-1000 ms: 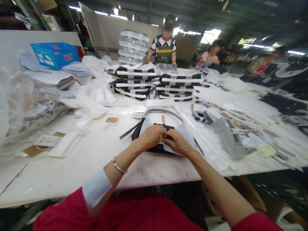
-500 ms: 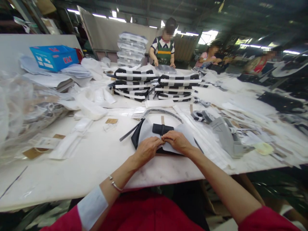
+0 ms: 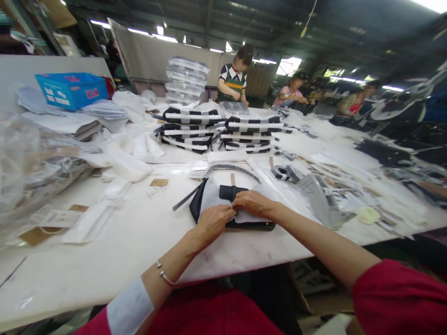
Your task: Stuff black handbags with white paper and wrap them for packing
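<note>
A black handbag (image 3: 196,204) lies on the table in front of me, a pale grey-white protective sheet (image 3: 210,190) spread over its front. Its wrapped handle (image 3: 233,166) arches away from me, and a black flap strap (image 3: 227,191) crosses the sheet in the middle. My left hand (image 3: 214,223) is closed, pinching at the lower end of this strap. From the other side my right hand (image 3: 253,204) is also closed there, its fingertips against the left ones. The fingers hide the metal fitting at that spot.
Two stacks of wrapped black bags (image 3: 190,116) stand farther back. Left are a blue box (image 3: 71,90), plastic wrapping (image 3: 21,163) and tags (image 3: 59,218). Grey pieces (image 3: 316,195) and loose strips lie at right. A co-worker (image 3: 233,81) works across the table.
The view has shifted slightly. My right fingers have curled down over the gold-coloured fitting, which showed between the fingertips before. The bag's dark lower edge at right is more exposed.
</note>
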The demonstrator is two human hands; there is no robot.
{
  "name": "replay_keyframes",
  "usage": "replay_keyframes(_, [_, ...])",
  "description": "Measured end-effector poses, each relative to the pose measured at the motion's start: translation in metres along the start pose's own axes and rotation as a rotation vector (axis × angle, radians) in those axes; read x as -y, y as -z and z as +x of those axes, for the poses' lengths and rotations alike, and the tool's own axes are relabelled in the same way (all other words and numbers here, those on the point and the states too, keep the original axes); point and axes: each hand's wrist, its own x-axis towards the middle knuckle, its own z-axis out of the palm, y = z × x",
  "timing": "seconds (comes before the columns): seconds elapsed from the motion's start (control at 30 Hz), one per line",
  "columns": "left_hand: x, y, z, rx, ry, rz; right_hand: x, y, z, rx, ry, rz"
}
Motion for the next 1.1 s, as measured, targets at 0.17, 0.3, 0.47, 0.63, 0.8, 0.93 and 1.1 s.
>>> replay_keyframes(0.17, [0.000,-0.004,-0.003,0.018,-0.007,-0.046,0.009,-0.002,-0.001,0.032,-0.045,-0.103])
replay_keyframes(0.3, [0.000,-0.006,-0.002,0.001,0.014,-0.063,0.028,-0.013,0.003,-0.018,-0.300,-0.110])
replay_keyframes(0.47, [0.000,0.002,-0.001,0.012,0.008,-0.061,0.038,-0.010,0.001,-0.074,-0.454,-0.027])
replay_keyframes(0.63, [0.006,0.029,-0.008,-0.062,-0.163,0.080,0.028,0.002,-0.027,-0.215,-0.432,0.089])
replay_keyframes(0.8, [0.033,0.048,-0.018,-0.079,-0.223,0.141,0.012,-0.001,-0.052,-0.210,-0.317,0.090])
replay_keyframes(0.93, [0.055,0.034,-0.027,-0.036,-0.194,0.029,0.002,-0.015,-0.054,-0.188,-0.346,0.174])
replay_keyframes(1.1, [0.060,0.015,-0.037,-0.132,-0.141,-0.003,0.005,-0.031,-0.056,-0.318,-0.353,0.193])
